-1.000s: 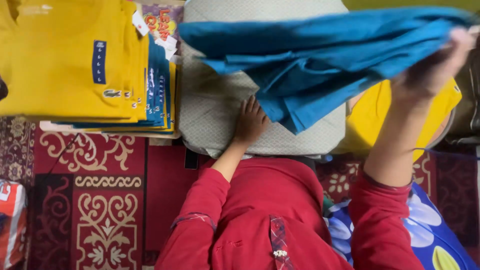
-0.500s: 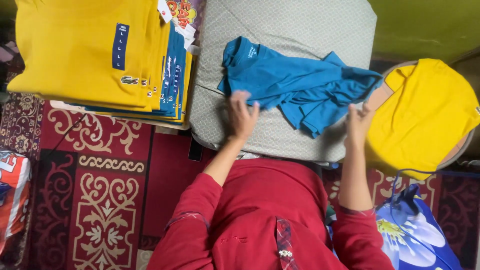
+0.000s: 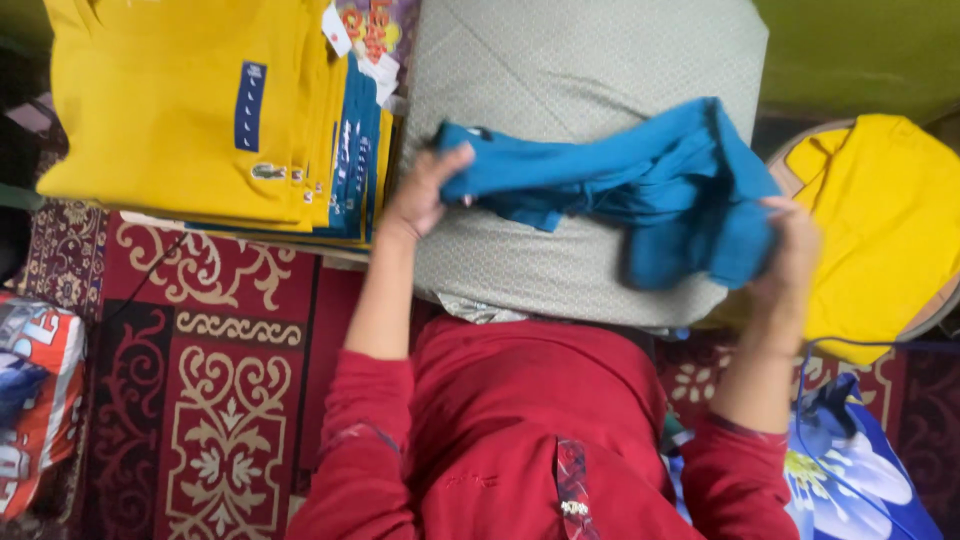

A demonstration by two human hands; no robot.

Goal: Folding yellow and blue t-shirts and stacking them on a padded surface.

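Note:
A teal blue shirt (image 3: pixel 640 185) is stretched between my two hands over a grey-green padded board (image 3: pixel 560 70). My left hand (image 3: pixel 425 195) grips its left end near the collar. At the shirt's bunched right end, my right hand (image 3: pixel 790 255) holds the cloth. The shirt is crumpled and slightly lifted off the board. I wear red sleeves.
A stack of folded yellow and blue shirts (image 3: pixel 210 110) lies to the left of the board. A yellow garment (image 3: pixel 880 220) rests on a round surface at the right. A red patterned carpet (image 3: pixel 220 400) covers the floor, with a printed bag (image 3: pixel 35 400) at far left.
The blue shirt came down from the air onto the board, then both hands took hold of its ends and pulled it out sideways.

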